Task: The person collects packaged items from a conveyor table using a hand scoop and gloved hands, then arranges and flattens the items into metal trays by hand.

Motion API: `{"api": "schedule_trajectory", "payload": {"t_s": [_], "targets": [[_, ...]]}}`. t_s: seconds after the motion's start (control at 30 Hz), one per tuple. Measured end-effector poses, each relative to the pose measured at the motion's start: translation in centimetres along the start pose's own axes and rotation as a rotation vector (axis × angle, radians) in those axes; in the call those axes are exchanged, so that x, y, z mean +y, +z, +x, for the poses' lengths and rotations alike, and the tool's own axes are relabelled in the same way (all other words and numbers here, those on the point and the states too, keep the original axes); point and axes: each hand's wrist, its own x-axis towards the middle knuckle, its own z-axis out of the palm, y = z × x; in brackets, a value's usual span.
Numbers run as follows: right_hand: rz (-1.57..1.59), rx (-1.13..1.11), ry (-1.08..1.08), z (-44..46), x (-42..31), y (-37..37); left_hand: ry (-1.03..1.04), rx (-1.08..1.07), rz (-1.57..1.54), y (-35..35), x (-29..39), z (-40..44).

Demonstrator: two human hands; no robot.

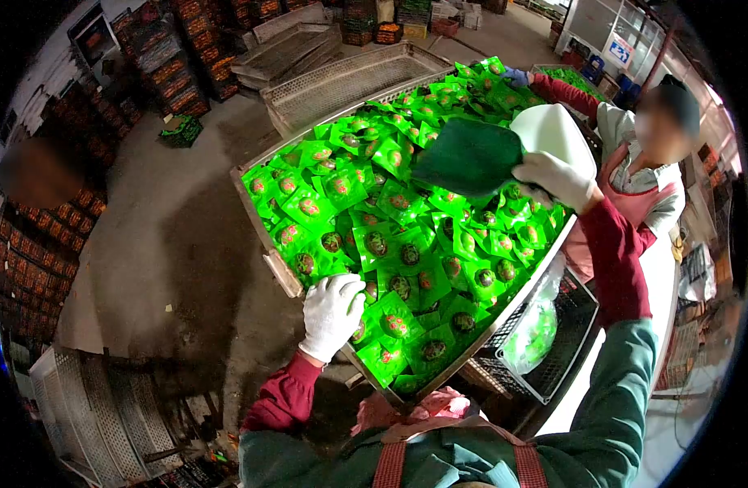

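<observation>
Apron straps [388, 465]: checked, nearest.
Left hand [332, 315]: fingers loosely curled, near left of the tray [256, 212].
Right hand [557, 179]: holding a dark scoop [470, 157] over green packets [309, 206].

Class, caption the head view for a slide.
Right hand holds a dark green scoop over green packets; left hand at tray's edge.

Left hand [332, 315] near left, palm down, fingers [351, 289] lightly bent. Right arm [620, 268] extended far right; right hand [553, 177] gripping.
</observation>
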Motion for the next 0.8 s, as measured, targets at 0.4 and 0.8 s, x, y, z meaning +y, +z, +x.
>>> {"api": "schedule_trajectory", "payload": {"t_s": [0.4, 0.8], "targets": [[0.837, 0.804, -0.061, -16.5, 12.3, 23.4, 0.054, -0.049, 0.008, 0.1, 0.4, 0.2], [1.188, 0.74, 0.144, -21.8, 13.0, 27.4, 0.102, -0.102, 0.05, 0.5, 0.6, -0.1]]}}
